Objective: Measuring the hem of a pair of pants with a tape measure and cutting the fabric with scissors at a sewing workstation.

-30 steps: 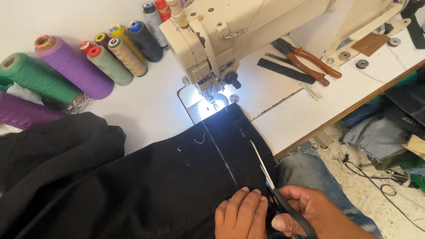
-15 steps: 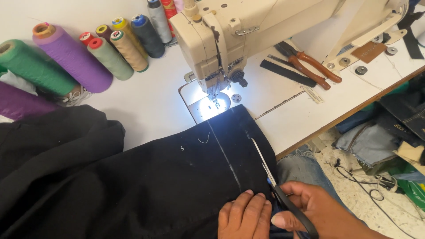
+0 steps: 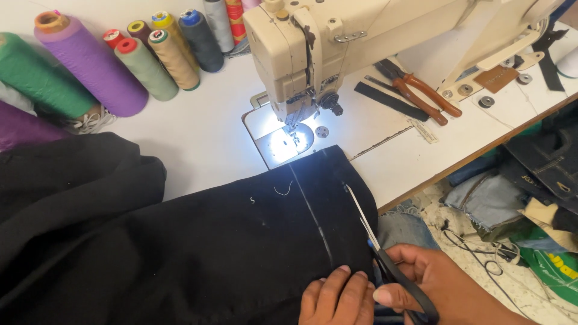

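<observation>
Bare table strip between thread cones and black fabric is passable; sewing machine head blocks above the fabric, pliers clutter the right.

Ten thread cones, one pair of scissors, one pair of pliers.

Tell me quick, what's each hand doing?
Left hand: flat, fingers pressing the black fabric, holding nothing.
Right hand: closed around black-handled scissors.
</observation>
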